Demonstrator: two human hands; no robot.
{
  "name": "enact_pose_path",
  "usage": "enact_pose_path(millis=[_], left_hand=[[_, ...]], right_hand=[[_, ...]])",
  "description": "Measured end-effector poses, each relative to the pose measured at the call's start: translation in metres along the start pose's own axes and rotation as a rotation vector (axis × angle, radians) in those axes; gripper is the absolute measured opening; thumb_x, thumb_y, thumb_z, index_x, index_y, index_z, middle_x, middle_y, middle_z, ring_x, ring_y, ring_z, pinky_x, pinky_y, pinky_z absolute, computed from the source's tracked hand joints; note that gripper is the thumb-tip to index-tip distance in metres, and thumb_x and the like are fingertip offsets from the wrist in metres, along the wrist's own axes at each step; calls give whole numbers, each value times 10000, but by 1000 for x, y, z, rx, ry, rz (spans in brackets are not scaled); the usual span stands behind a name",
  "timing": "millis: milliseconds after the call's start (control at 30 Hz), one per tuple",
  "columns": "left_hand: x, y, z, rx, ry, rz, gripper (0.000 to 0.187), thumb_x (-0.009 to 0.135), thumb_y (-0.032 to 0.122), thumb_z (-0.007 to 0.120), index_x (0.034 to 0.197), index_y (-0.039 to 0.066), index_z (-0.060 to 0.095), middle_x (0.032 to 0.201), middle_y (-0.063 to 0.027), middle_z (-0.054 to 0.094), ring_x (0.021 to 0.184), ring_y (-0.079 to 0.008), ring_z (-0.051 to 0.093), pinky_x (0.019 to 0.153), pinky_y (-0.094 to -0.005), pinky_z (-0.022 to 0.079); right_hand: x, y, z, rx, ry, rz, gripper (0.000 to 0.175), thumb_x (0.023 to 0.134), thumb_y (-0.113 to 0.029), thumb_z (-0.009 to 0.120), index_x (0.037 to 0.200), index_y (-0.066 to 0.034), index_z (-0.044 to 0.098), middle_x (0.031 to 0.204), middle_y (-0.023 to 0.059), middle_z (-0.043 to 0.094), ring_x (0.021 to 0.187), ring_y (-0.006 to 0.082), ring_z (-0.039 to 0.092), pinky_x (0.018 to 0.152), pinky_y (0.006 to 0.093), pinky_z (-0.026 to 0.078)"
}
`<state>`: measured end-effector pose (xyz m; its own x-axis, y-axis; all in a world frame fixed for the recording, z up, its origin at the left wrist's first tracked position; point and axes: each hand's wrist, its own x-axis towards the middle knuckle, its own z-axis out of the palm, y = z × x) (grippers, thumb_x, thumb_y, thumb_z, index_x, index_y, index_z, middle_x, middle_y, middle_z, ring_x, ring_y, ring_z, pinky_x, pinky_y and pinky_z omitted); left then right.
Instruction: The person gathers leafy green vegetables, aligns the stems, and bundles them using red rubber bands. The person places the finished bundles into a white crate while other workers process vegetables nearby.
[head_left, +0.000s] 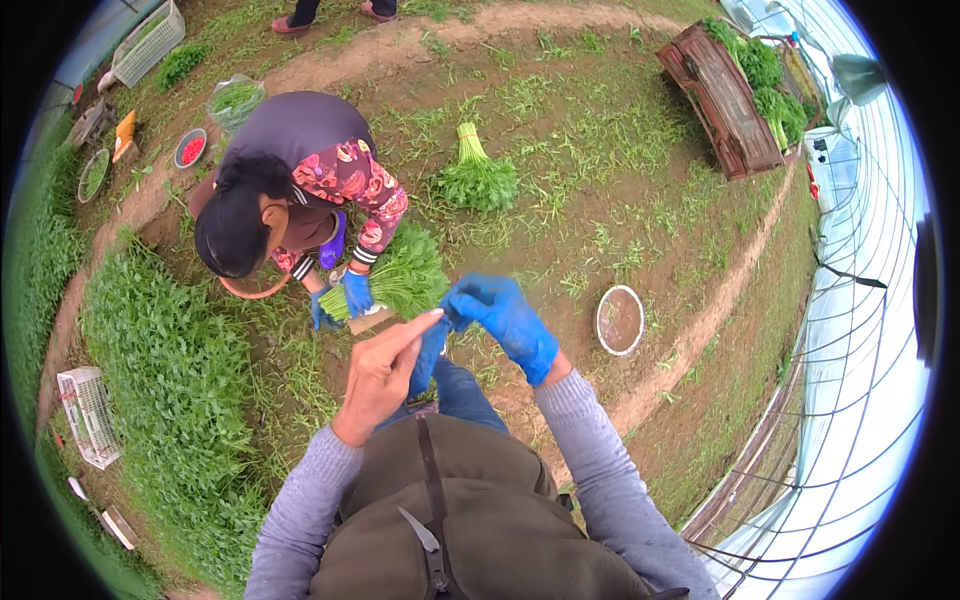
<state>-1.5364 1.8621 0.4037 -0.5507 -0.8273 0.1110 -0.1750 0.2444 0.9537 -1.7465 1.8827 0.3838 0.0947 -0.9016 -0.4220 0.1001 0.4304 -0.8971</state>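
Observation:
My left hand (381, 367) is bare. Its index finger points towards my right hand, with the fingertip right by a blue glove (427, 352). Whether the other left fingers grip the glove's edge is hidden. My right hand (502, 321) wears a blue rubber glove, and its bent fingers pinch the top of the loose glove, which hangs in front of my jeans. Just beyond my hands, a crouching co-worker (300, 172) in blue gloves holds a leafy green bunch (397, 277) by its stems over a small board (371, 319).
A tied bunch of greens (476, 172) lies on the littered soil. A round basin (620, 320) stands to the right, and a rusty cart (724, 101) with greens at the far right. Uncut crop (172, 397) and a white crate (88, 416) are on the left. Another person's shoes (291, 25) show at the top.

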Motion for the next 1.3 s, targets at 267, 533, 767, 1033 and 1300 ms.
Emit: enact_pose_path(millis=[267,533,767,1033,1300], left_hand=[[14,3,44,188,-50,23,428,687,302,816,935,42,584,844,-106,579,769,-292,581,681,-381,450],[17,-40,49,303,-26,196,166,679,73,686,748,33,541,674,-100,524,609,-301,537,545,-396,388],[-9,-110,79,361,38,-212,130,558,107,612,555,18,518,590,-171,561,586,-378,561,535,-467,411],[-51,-158,-30,549,302,-648,114,593,97,626,590,3,562,516,-185,520,474,-310,547,473,-400,426],[-35,-75,-21,-863,-89,-544,115,717,89,683,781,12,627,735,14,610,663,-65,545,632,-217,440]], right_hand=[[63,31,23,309,569,50,155,881,-114,599,928,33,615,841,115,679,709,169,645,631,291,509],[50,92,10,-62,583,21,159,817,-100,631,889,39,603,825,132,670,703,172,620,618,319,495],[-4,137,27,-725,37,55,222,872,-128,556,1040,14,522,879,201,622,809,365,609,682,429,482],[-94,56,37,-270,-409,24,691,872,-203,633,1440,-9,291,1341,226,483,1250,347,471,1040,427,375],[-51,12,40,-762,5,-350,920,762,-305,771,1456,12,257,1392,193,444,1320,335,395,1103,410,299]])
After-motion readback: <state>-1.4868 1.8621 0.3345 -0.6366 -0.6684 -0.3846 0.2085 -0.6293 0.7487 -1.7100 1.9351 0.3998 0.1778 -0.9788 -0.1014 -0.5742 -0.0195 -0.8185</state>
